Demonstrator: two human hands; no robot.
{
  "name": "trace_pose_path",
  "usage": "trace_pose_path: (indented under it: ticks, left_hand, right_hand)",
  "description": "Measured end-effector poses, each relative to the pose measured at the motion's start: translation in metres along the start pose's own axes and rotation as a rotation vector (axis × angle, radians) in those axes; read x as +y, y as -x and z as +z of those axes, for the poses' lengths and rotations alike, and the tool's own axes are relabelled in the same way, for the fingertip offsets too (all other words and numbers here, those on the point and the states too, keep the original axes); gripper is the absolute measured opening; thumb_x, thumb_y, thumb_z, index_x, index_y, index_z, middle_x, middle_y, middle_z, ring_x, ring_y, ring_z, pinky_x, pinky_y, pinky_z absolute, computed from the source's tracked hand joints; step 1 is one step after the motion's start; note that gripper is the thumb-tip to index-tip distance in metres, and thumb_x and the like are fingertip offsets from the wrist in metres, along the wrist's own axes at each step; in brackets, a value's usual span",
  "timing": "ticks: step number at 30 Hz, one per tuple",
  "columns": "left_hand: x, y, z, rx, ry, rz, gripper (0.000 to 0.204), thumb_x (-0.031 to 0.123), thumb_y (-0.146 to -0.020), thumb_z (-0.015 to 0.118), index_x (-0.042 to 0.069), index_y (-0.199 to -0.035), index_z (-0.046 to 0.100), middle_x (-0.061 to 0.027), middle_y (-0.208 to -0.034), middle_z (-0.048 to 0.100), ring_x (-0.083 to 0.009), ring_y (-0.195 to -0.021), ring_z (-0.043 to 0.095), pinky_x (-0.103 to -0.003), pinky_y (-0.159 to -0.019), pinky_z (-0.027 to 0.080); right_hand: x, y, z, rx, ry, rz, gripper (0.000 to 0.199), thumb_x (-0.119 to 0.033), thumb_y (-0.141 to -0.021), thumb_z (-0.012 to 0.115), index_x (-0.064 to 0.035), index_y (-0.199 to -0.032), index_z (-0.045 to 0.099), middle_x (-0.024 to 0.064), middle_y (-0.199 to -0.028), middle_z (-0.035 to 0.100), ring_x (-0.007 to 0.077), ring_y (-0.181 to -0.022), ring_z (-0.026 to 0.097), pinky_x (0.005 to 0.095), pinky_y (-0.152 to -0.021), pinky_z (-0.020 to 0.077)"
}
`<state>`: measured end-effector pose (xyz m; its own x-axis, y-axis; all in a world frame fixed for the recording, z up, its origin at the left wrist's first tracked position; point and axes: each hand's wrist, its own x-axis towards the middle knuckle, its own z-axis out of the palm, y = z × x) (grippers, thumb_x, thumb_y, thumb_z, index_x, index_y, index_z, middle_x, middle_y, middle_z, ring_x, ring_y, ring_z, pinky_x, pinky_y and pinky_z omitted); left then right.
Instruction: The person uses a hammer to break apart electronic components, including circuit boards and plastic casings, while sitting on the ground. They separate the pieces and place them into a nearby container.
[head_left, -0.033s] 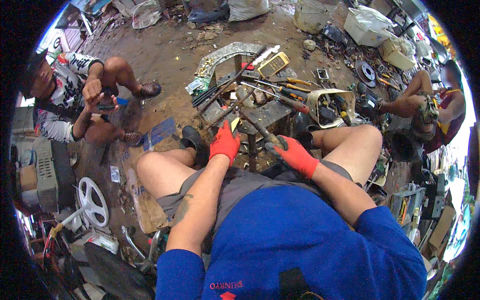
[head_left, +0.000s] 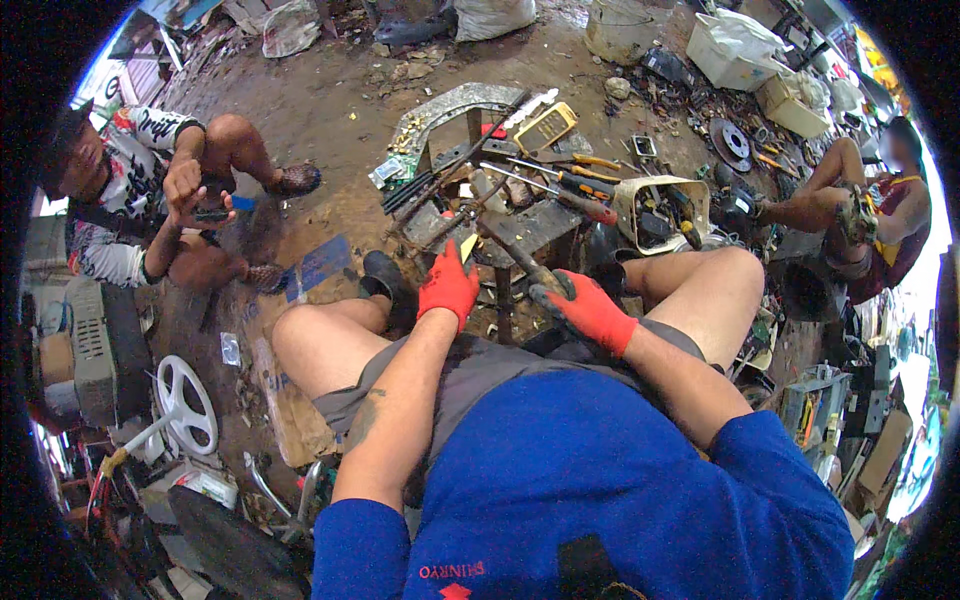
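Observation:
My left hand, in a red glove, is closed at the near edge of a low, cluttered work stand. A small flat yellow piece sticks up from its fingertips. My right hand, in a red glove with dark fingertips, wraps round the thick end of a long dark bar-like tool. The tool slants up and left, its far end among metal rods on the stand; its exact kind is unclear. Screwdrivers lie beyond it.
A yellow multimeter lies on the stand's far side. At its right is a cream plastic container of tools. One person crouches at left, another sits at right. A brake disc and a white steering wheel lie about.

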<state>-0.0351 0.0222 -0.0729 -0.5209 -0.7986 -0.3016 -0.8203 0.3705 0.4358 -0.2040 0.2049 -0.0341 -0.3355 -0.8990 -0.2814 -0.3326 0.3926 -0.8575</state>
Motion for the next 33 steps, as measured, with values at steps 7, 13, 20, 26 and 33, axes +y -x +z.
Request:
trace_pose_path:
  ticks: [7,13,20,26,33]
  left_hand:
    - [0.007,0.003,-0.008,-0.011,-0.063,0.026,0.058,0.030,-0.091,0.060,0.005,-0.139,0.039,-0.0218,-0.127,0.056,-0.0394,-0.112,0.059,-0.048,-0.091,0.050]
    - [0.021,0.002,-0.021,-0.012,-0.099,0.006,0.051,0.026,-0.092,0.059,0.004,-0.134,0.042,-0.0234,-0.123,0.057,-0.0400,-0.109,0.061,-0.048,-0.090,0.050]
    - [0.020,0.014,-0.017,-0.067,-0.128,-0.021,0.061,0.025,-0.091,0.058,0.003,-0.142,0.035,-0.0235,-0.136,0.049,-0.0414,-0.115,0.058,-0.049,-0.095,0.048]
    - [0.018,0.008,-0.020,-0.113,-0.123,-0.033,0.062,0.024,-0.091,0.056,0.003,-0.144,0.032,-0.0230,-0.137,0.049,-0.0407,-0.118,0.055,-0.048,-0.098,0.047]
    - [0.024,0.007,-0.023,-0.122,-0.155,-0.033,0.058,0.026,-0.091,0.056,0.003,-0.141,0.035,-0.0229,-0.132,0.052,-0.0401,-0.115,0.057,-0.049,-0.095,0.048]
  right_hand:
    - [-0.006,0.001,0.005,-0.028,-0.057,0.007,0.043,-0.030,-0.090,0.062,-0.0009,-0.122,0.058,0.0210,-0.112,0.067,0.0355,-0.108,0.064,0.0418,-0.093,0.0491]
    - [-0.005,0.006,0.009,0.078,0.068,-0.025,0.054,-0.037,-0.089,0.062,-0.0014,-0.129,0.054,0.0252,-0.116,0.064,0.0403,-0.111,0.061,0.0441,-0.095,0.0481]
    - [-0.009,0.007,0.008,0.049,0.072,0.062,0.053,-0.035,-0.089,0.063,-0.0004,-0.128,0.055,0.0258,-0.117,0.064,0.0412,-0.112,0.060,0.0447,-0.096,0.0474]
    - [-0.011,0.000,0.011,0.017,0.124,0.098,0.050,-0.034,-0.089,0.063,0.0000,-0.126,0.057,0.0242,-0.113,0.066,0.0377,-0.109,0.062,0.0436,-0.094,0.0484]
    - [-0.010,0.004,0.009,0.015,0.048,0.078,0.053,-0.038,-0.090,0.062,-0.0008,-0.128,0.055,0.0243,-0.118,0.064,0.0380,-0.113,0.061,0.0428,-0.096,0.0480]
